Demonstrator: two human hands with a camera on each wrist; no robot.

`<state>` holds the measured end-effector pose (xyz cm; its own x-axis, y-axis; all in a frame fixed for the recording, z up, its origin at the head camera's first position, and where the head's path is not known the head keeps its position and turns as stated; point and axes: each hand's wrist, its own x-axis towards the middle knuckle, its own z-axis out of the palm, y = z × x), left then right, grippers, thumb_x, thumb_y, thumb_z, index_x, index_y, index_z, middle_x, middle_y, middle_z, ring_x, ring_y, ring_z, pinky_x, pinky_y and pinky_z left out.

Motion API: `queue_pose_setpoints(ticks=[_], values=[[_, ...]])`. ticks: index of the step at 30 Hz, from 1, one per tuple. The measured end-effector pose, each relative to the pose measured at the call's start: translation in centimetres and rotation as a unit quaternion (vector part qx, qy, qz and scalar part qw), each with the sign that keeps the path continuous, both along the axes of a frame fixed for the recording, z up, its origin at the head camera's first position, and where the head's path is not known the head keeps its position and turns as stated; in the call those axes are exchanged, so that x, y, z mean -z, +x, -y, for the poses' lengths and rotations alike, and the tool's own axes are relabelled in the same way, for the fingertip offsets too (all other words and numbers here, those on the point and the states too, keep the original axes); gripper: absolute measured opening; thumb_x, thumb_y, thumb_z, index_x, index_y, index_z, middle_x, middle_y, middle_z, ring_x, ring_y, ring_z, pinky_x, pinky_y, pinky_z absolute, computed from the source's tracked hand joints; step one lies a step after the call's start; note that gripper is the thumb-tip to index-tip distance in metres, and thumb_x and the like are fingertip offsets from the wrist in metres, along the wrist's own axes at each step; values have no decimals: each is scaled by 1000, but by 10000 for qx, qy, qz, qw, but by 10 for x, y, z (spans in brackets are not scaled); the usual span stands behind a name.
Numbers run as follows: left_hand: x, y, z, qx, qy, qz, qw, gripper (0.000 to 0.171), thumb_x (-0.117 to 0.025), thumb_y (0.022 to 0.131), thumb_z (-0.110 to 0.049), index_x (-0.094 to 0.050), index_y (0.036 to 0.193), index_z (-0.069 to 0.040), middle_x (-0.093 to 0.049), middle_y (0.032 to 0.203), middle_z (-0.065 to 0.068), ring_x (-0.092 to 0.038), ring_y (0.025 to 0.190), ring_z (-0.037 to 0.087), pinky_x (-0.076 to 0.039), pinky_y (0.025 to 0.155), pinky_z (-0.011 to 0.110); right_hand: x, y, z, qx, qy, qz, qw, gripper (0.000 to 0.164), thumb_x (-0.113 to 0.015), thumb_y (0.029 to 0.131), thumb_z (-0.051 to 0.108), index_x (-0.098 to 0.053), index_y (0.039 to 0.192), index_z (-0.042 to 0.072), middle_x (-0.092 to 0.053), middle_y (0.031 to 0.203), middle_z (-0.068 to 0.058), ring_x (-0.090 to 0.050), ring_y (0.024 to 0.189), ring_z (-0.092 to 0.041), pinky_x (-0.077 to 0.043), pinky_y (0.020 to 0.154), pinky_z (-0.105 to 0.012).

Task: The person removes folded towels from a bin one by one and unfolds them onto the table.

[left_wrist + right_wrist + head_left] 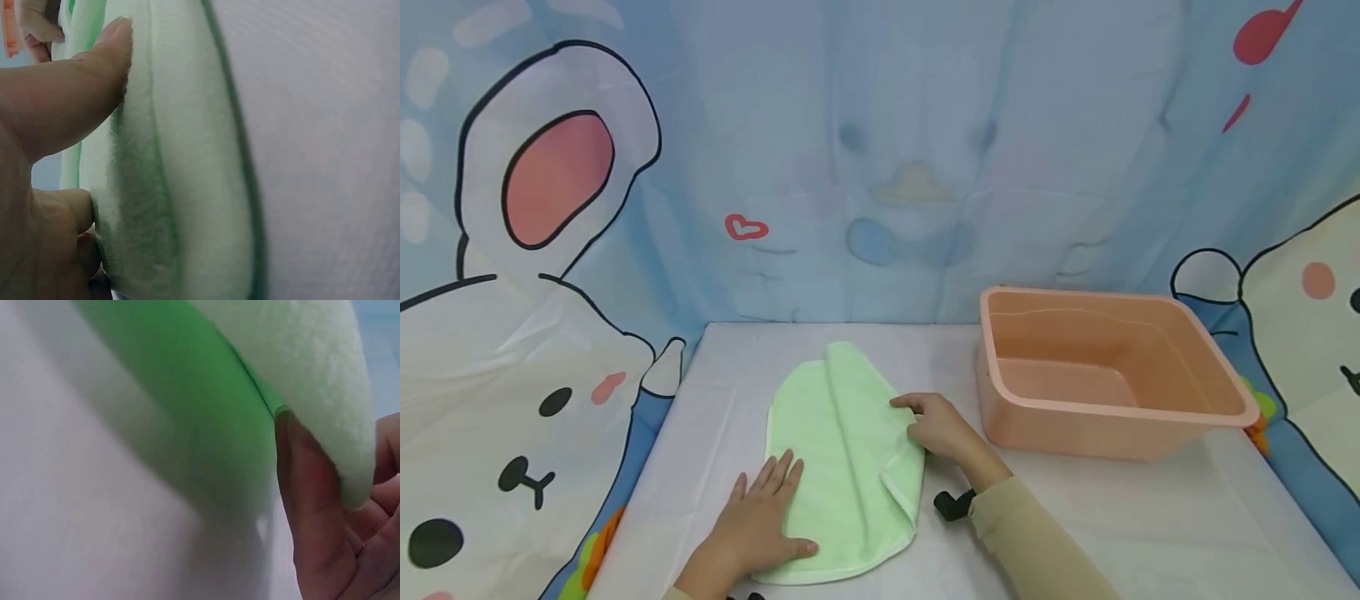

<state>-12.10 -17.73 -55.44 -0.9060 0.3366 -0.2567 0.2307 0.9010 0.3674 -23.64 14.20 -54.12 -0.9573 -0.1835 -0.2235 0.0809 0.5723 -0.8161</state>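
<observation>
A light green towel point(820, 467) lies on the white table, its right part folded over in a long flap with a rounded end. My left hand point(760, 521) rests with spread fingers on the towel's lower left edge; the left wrist view shows the thumb point(94, 87) lying along the fabric. At the towel's right edge, my right hand point(943, 425) pinches the flap. In the right wrist view the thumb point(312, 506) is beneath the raised edge of the towel point(312, 369), other fingers on its far side. Under this edge a darker green layer shows.
A peach plastic basin point(1120, 408) stands at the table's back right, just beyond my right hand. The white tablecloth point(722, 383) runs back to a blue cartoon-printed curtain point(1075, 125). A black strap end point(953, 505) shows by my right wrist.
</observation>
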Motion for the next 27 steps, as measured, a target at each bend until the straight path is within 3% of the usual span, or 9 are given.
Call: queue_pose_setpoints(ticks=[3, 8, 14, 17, 21, 24, 27], values=[[-2, -1, 1, -55, 16, 98, 9999, 124, -80, 80, -75, -24, 173, -15, -14, 183, 8, -15, 170, 37, -13, 129, 76, 0, 2, -6, -141, 178, -108, 9997, 73, -46, 78, -12, -70, 142, 14, -61, 155, -18, -62, 109, -26, -46, 64, -30], [-6, 2, 2, -133, 32, 201, 9997, 124, -81, 80, -74, -25, 173, -13, -14, 183, 9, -14, 169, 38, -13, 128, 76, 0, 9, -13, -253, 408, -95, 9988, 78, -45, 78, -15, -67, 146, 14, -59, 159, -14, -55, 136, -28, -46, 98, -40], [-6, 4, 7, -255, -14, 262, 9993, 125, -82, 79, -74, -25, 172, -12, -14, 183, 10, -14, 169, 38, -11, 128, 77, 3, 17, -20, -82, 378, -60, 9992, 78, -40, 79, -16, -66, 148, 12, -56, 161, -17, -45, 155, -38, -42, 115, -50], [-6, 3, 10, -283, -72, 259, 9992, 125, -81, 80, -74, -25, 173, -12, -13, 183, 9, -13, 169, 38, -10, 128, 77, 3, 22, -24, 59, 369, 7, 9993, 79, -39, 80, -16, -65, 148, 12, -55, 162, -17, -45, 154, -38, -44, 113, -48], [-6, 2, 14, -295, -67, 257, 9992, 125, -81, 80, -74, -24, 173, -13, -12, 183, 9, -13, 170, 38, -9, 128, 78, 1, 28, -29, 325, 100, 193, 9992, 80, -40, 78, -18, -65, 148, 11, -53, 162, -21, -59, 133, -33, -58, 79, -41], [-6, 1, 16, -292, 16, 257, 9992, 125, -82, 80, -73, -24, 173, -13, -11, 183, 9, -12, 170, 39, -8, 128, 78, 1, 32, -31, 640, -284, 336, 9970, 68, -44, 86, -12, -67, 145, 11, -60, 153, -23, -72, 90, -28, -59, 56, -38], [-7, 0, 17, -285, 97, 238, 9993, 126, -83, 79, -72, -23, 173, -13, -11, 183, 9, -11, 170, 39, -7, 127, 79, 1, 34, -32, 902, -490, 330, 9942, 46, -56, 99, 1, -71, 141, 11, -66, 142, -23, -63, 53, -21, -59, 53, -35]])
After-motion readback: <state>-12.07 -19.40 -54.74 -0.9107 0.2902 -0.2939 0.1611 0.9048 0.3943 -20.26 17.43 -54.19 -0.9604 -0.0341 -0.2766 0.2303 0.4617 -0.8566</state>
